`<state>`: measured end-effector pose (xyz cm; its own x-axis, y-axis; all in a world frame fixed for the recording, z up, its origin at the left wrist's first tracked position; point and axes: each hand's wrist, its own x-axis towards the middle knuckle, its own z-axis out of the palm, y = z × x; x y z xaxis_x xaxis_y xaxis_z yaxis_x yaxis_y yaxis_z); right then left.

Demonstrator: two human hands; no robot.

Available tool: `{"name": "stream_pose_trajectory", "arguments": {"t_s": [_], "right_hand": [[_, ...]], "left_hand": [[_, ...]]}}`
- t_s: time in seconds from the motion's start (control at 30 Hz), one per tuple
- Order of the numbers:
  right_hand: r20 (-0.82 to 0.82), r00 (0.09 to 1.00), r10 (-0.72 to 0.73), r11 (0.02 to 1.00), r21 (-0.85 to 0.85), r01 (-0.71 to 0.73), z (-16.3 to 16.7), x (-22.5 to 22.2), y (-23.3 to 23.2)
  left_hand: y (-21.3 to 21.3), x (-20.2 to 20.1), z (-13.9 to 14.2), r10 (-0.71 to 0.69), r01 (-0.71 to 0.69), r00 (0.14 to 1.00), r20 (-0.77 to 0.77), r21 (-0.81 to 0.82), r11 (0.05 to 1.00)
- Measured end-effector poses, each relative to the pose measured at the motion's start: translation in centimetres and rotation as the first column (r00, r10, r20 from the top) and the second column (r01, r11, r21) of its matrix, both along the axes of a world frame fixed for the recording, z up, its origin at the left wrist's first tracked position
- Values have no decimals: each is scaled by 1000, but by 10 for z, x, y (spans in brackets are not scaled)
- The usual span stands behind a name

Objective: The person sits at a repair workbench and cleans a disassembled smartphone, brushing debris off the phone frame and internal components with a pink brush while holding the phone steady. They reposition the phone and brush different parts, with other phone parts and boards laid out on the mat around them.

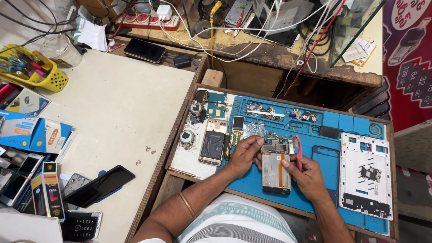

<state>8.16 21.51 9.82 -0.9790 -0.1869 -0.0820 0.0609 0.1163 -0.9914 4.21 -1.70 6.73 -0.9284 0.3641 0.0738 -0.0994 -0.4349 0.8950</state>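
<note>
An opened phone with its back off lies on the blue repair mat, showing a metal plate, an orange ribbon cable and a circuit board at the top. My left hand grips the phone's upper left edge. My right hand rests at the phone's right side and holds pink tweezers upright beside the board.
A white phone frame lies at the mat's right. A second opened phone, small boards and screws sit left and behind. The white table holds boxes, black phones and a yellow tool basket. Cables and a power strip crowd the back.
</note>
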Motion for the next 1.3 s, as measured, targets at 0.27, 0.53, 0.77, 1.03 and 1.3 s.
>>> {"name": "stream_pose_trajectory", "arguments": {"t_s": [0.27,0.53,0.77,1.03,1.3], "right_hand": [[-9,1000,-17,1000,16,17,6,2,-2],[50,991,-121,990,72,118,8,10,2],[72,994,-84,995,-43,87,9,5,-3],[72,995,-66,997,-36,69,-1,5,3],[37,999,-29,999,-13,30,4,-5,0]], "left_hand": [[0,1,4,4,-5,999,-39,-11,1000],[4,8,-1,41,-39,994,104,-16,999],[2,2,-11,31,-38,994,101,67,997],[0,3,-18,50,-56,994,96,56,997],[1,-7,-9,66,-67,997,51,27,997]]}}
